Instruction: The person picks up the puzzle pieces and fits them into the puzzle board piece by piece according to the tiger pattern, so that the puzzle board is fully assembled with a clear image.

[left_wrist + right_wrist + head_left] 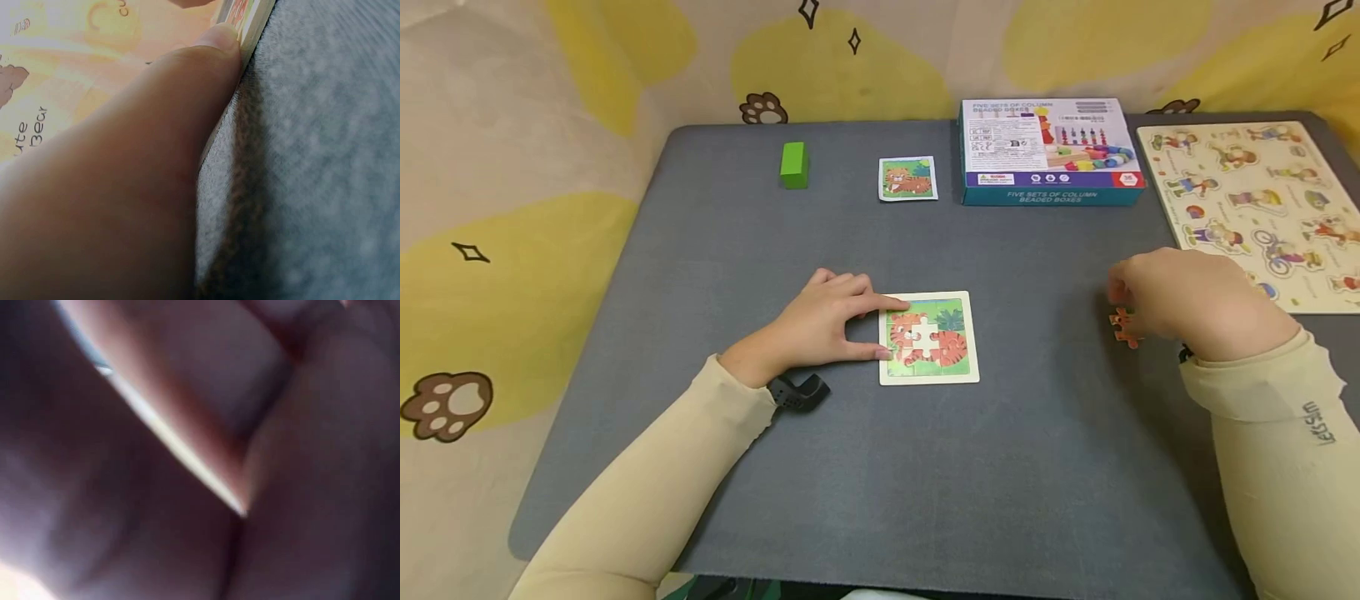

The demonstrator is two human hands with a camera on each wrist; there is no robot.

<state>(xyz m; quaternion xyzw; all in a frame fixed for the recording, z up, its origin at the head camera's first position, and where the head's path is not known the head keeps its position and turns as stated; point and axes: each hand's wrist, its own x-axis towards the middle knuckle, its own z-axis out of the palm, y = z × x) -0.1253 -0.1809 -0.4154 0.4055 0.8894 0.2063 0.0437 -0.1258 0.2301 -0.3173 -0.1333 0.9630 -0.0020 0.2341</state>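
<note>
In the head view a square tiger jigsaw puzzle (951, 348) lies on the table, with a pale gap showing at its middle. My left hand (827, 321) rests at its left side, index finger and thumb fairly straight and apart, their tips on the frame. The left wrist view shows the thumb (219, 40) touching the puzzle's edge. Over at the right, my right hand (1187, 292) is bent down and pinches an orange puzzle piece (1124, 327), partly hidden by the fingers. The right wrist view is dark and blurred, mostly fingers.
A green block (793, 165) and a small tiger picture card (907, 178) lie toward the back of the grey table (850, 492). Beside them is a beaded-boxes carton (1052, 152). A wooden picture board (1217, 196) occupies the right, partly behind my right hand.
</note>
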